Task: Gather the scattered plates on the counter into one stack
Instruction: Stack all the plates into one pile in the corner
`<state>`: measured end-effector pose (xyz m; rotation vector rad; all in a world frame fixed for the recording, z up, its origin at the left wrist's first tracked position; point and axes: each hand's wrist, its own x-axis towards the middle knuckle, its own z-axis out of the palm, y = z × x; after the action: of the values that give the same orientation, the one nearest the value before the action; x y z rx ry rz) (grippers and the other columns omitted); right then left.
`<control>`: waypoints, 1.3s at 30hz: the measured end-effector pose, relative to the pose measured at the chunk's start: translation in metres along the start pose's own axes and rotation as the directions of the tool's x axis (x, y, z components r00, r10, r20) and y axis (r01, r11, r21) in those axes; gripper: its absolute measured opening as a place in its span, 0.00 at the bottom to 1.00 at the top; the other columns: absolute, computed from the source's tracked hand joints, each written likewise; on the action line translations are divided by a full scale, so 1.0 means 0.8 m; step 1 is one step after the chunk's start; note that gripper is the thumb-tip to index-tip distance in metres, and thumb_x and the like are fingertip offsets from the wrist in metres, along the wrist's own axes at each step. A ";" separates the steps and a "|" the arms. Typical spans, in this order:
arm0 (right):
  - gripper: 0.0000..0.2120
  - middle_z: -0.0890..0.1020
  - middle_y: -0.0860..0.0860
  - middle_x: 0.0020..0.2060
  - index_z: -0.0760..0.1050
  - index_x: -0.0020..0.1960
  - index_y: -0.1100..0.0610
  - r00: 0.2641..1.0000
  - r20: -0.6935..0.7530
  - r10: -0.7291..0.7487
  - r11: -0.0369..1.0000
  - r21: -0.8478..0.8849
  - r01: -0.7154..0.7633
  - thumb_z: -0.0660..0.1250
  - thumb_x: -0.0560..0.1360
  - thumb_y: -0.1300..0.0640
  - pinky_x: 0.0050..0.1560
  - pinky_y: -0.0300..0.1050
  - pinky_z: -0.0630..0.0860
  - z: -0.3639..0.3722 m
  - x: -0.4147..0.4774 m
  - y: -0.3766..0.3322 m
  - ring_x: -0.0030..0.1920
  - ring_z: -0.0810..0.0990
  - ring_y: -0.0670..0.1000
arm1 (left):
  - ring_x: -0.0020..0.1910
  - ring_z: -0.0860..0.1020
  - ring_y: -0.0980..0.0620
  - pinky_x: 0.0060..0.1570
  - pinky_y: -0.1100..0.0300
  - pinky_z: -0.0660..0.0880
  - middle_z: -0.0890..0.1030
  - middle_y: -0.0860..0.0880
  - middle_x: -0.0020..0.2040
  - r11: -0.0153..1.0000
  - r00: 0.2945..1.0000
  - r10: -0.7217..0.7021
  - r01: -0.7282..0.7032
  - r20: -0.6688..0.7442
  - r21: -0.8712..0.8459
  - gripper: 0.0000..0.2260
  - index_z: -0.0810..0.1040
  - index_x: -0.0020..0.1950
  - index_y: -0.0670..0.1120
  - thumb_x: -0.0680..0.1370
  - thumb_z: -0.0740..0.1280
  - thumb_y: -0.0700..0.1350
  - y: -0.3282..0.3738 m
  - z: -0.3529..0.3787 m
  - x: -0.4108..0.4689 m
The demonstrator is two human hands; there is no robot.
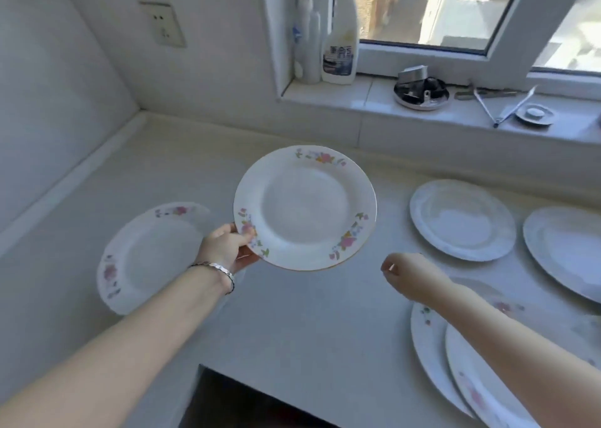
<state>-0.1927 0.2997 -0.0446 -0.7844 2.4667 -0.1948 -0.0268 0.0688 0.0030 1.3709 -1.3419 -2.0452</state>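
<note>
My left hand [227, 244] pinches the near-left rim of a white plate with flower sprigs [305, 207], holding it in the air above the counter [292, 323]. Another flowered plate [149, 258] lies flat on the counter to the left, below that hand. My right hand [408, 276] hovers to the right of the held plate with fingers loosely curled and nothing in it. Two plain white plates lie at the right, one [461, 219] further back and one [566, 249] at the frame edge. Two overlapping flowered plates [432, 356] sit under my right forearm.
A tiled window sill [357, 102] runs behind the counter with spray bottles [340, 44], a round metal tin of oddments [421, 92], tongs and a small dish [535, 114]. A wall socket [162, 24] is on the left wall. The counter's front edge has a dark gap [247, 401].
</note>
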 end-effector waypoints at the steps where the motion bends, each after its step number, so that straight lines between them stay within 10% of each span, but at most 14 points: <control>1: 0.12 0.81 0.51 0.55 0.77 0.56 0.52 1.000 0.000 -0.018 1.000 -0.006 0.018 0.57 0.76 0.55 0.49 0.42 0.73 0.005 0.006 -0.029 0.54 0.79 0.54 | 0.18 0.78 0.58 0.21 0.67 0.76 0.79 0.53 0.20 1.000 1.000 0.011 -0.011 -0.027 -0.003 0.11 0.73 0.38 0.44 0.77 0.61 0.32 0.009 -0.036 0.000; 11: 0.12 0.81 0.50 0.55 0.76 0.56 0.52 0.997 0.056 -0.061 0.992 -0.108 0.066 0.56 0.77 0.55 0.46 0.41 0.72 0.062 0.039 -0.208 0.53 0.79 0.53 | 0.17 0.77 0.57 0.17 0.66 0.74 0.78 0.51 0.18 0.996 0.975 -0.071 0.058 -0.213 -0.067 0.11 0.72 0.37 0.42 0.77 0.59 0.31 0.034 -0.286 0.026; 25: 0.11 0.81 0.49 0.52 0.77 0.53 0.51 0.994 0.094 -0.061 0.991 -0.112 0.071 0.57 0.77 0.55 0.43 0.39 0.72 0.064 0.067 -0.243 0.42 0.76 0.50 | 0.31 0.77 0.47 0.19 0.64 0.76 0.77 0.43 0.37 0.990 0.960 -0.143 0.143 -0.242 -0.017 0.09 0.73 0.38 0.40 0.77 0.62 0.31 0.002 -0.296 0.052; 29: 0.09 0.82 0.50 0.52 0.75 0.48 0.48 0.992 0.100 -0.071 0.991 -0.108 0.082 0.57 0.76 0.55 0.45 0.40 0.74 0.066 0.070 -0.233 0.45 0.78 0.52 | 0.21 0.80 0.52 0.19 0.63 0.76 0.78 0.42 0.36 0.983 0.957 -0.180 0.182 -0.225 -0.013 0.07 0.72 0.39 0.39 0.77 0.62 0.32 -0.004 -0.294 0.050; 39: 0.12 0.81 0.51 0.52 0.77 0.54 0.52 0.985 0.156 -0.072 0.990 -0.108 0.090 0.56 0.77 0.55 0.47 0.43 0.76 0.073 0.074 -0.225 0.42 0.77 0.51 | 0.16 0.74 0.55 0.19 0.65 0.71 0.79 0.45 0.25 0.728 0.963 0.041 0.153 -0.265 0.669 0.18 0.68 0.31 0.42 0.73 0.70 0.50 -0.002 -0.298 0.053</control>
<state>-0.1134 0.1194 -0.0685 -0.9143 2.3202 -0.0221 0.1564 -0.0833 -0.0426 1.9086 -2.0555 -1.3342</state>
